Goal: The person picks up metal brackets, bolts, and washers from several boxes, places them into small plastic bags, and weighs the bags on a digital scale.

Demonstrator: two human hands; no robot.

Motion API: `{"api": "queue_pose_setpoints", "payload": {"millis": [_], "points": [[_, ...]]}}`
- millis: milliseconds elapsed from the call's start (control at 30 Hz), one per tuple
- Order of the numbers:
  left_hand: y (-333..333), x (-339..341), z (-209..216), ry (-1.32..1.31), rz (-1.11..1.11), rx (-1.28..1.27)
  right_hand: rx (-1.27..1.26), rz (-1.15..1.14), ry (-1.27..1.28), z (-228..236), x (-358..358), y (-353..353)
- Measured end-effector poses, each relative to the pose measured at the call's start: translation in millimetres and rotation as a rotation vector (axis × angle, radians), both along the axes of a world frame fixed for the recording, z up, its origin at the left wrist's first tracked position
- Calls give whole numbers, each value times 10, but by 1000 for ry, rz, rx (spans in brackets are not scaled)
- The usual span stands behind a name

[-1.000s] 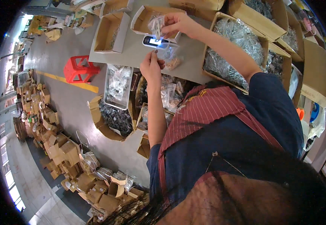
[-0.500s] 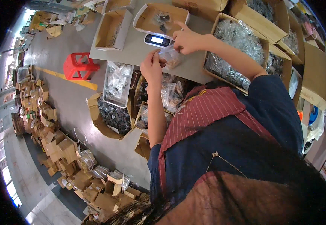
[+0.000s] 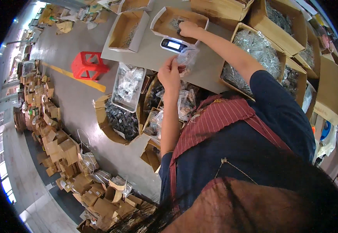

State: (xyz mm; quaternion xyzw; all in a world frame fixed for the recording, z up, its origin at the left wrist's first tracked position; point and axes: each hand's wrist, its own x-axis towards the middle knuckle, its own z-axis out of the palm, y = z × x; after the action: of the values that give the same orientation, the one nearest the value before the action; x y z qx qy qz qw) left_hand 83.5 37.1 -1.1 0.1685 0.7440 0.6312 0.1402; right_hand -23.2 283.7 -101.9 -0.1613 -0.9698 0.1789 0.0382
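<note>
My left hand (image 3: pixel 169 74) pinches a clear plastic bag (image 3: pixel 188 57), which hangs just in front of a white digital scale (image 3: pixel 173 45) with a lit display. On the scale's far side is a shallow open cardboard tray (image 3: pixel 159 24). My right hand (image 3: pixel 188 29) reaches into that tray, its fingers bent down and closed around small dark parts (image 3: pixel 176 23). Exactly what the fingertips grip is too small to make out. Both forearms stretch out over the grey table (image 3: pixel 153 58).
A long cardboard box (image 3: pixel 138 37) with thin metal pieces stands left of the tray. Boxes of clear tubes (image 3: pixel 256 50) crowd the right. Below the table edge sit a metal tray (image 3: pixel 127 87) of bagged items and a carton of black parts (image 3: pixel 120 120). A red stool (image 3: pixel 89 66) stands on the floor.
My right hand has left the plastic bag and moved away into the cardboard tray. The bag stays in my left hand. The whole view has shifted slightly.
</note>
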Motion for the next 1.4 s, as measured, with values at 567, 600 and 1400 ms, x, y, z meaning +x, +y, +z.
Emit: {"api": "queue_pose_setpoints", "payload": {"millis": [567,600,1400], "points": [[-2,-159,-21,-117,-17,87,-2513,968,281,875,797,-138],[10,-154,-28,-107,-19,69,-2485,857,266,864,833,-143],[-51,-10,38,-65,30,50,-414,501,303,904,1317,-600]]}}
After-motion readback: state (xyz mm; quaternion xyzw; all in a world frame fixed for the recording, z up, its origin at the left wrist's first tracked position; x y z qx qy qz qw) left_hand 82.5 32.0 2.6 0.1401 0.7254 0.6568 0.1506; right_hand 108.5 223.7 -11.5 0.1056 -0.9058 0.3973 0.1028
